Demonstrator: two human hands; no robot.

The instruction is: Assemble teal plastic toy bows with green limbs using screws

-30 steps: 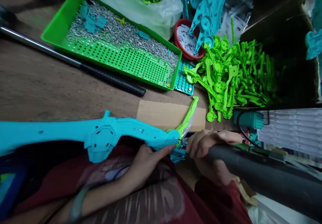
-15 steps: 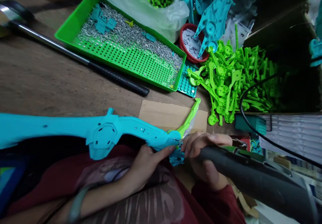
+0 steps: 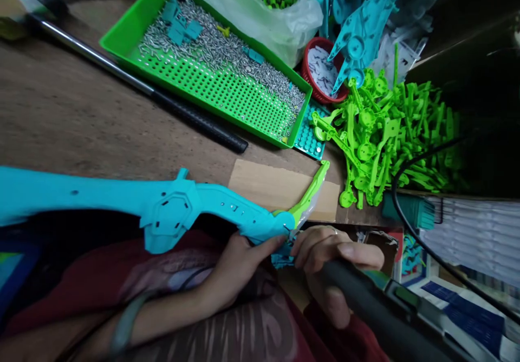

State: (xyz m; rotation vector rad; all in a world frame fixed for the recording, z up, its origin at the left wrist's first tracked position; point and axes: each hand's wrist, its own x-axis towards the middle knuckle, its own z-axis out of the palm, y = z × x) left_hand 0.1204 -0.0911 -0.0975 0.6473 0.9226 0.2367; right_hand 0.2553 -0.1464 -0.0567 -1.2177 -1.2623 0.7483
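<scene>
A long turquoise plastic shell (image 3: 170, 210) with a hexagonal plate stretches across my lap from the left. My left hand (image 3: 239, 259) grips its right end from below, with the thumb along the edge. A bright green plastic arm (image 3: 311, 191) sticks out from that rounded end. In my right hand (image 3: 325, 251) is a dark electric screwdriver (image 3: 357, 291), fingers wrapped around its front and the index finger stretched along it. Its tip meets the end of the shell; the exact contact is hidden by my fingers. Below the joint, more turquoise plastic (image 3: 282, 259) shows.
A green perforated tray (image 3: 211, 94) holds many screws. Beyond it are a bag (image 3: 292, 28) of green pieces and a red basket (image 3: 314, 88). Green plastic arms (image 3: 377, 140) pile up at right, near a black cable (image 3: 400, 199). A hammer-like tool (image 3: 195, 118) lies left; cardboard (image 3: 260, 180) lies ahead.
The rear of the screwdriver has swung downward, and my right index finger is straighter. Both hands stay at the shell's end. The view has shifted slightly, moving the tray and pile rightward.
</scene>
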